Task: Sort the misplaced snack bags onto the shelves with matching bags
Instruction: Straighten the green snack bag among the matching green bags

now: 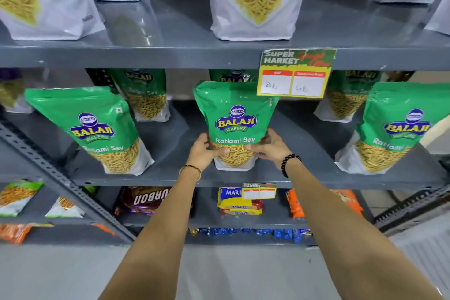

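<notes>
A green Ratlami Sev bag (235,114) stands upright at the middle of the grey middle shelf (170,178). My left hand (203,151) grips its lower left side and my right hand (269,145) grips its lower right side, thumbs across the front. Matching green bags stand on the same shelf to the left (97,129) and right (394,129), with more behind. The top of another green bag shows right behind the held one.
White-bottomed sev bags (253,0) line the upper shelf. A price tag (295,73) hangs from that shelf's edge, just right of the held bag's top. Biscuit packs (239,201) and orange packets (295,203) fill the lower shelf. A slanted shelf post (58,178) runs at left.
</notes>
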The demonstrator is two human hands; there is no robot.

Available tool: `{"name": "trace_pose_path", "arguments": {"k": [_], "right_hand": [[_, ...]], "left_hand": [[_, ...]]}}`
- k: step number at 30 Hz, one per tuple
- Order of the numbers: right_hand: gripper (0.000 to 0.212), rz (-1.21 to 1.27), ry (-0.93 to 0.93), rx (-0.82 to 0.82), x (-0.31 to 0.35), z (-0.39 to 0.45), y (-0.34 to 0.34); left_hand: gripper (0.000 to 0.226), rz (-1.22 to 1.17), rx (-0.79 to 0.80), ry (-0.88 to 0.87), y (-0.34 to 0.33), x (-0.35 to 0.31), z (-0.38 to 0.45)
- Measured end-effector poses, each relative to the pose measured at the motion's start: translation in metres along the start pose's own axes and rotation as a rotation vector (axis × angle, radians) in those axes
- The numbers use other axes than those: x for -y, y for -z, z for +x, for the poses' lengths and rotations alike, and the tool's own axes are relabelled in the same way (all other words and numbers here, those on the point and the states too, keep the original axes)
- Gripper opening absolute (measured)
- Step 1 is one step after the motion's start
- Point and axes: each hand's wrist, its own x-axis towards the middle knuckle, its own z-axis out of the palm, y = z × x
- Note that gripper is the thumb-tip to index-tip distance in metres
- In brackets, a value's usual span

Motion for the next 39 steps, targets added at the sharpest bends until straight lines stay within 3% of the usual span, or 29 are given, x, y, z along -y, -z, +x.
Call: {"name": "trace_pose_path", "arguments": {"k": [2,6,10,17,25,30,39], "right_hand": [[0.061,-0.034,-0.045,0.058,-0.006,0.003,-0.004],[0.082,-0.195,-0.09,0.13,-0.034,0.013,-0.004],[0.061,-0.27,-0.086,0.034,-0.046,0.016,-0.011],[0.064,-0.43,-0.073,-0.024,-0.046,0.021,-0.015],[0.062,-0.405,-0.07,-0.002,-0.043,0.012,-0.017],[0.065,-0.39,-0.059,-0.003,-0.047,0.012,-0.019],[0.059,-0.369,-0.039,-0.006,-0.044,0.007,-0.016]], "left_hand": [[0.059,0.009,0.026,0.02,0.009,0.006,0.001],[0.063,0.103,0.113,0.073,0.011,0.025,0.0],[0.065,0.164,0.11,0.079,0.007,0.041,-0.001],[0.057,0.146,-0.011,0.052,0.006,0.05,-0.006],[0.066,0.168,0.015,0.067,0.012,0.052,-0.009],[0.055,0.164,0.014,0.07,0.012,0.056,-0.008],[0.056,0.206,0.004,0.082,0.01,0.051,-0.008]]}}
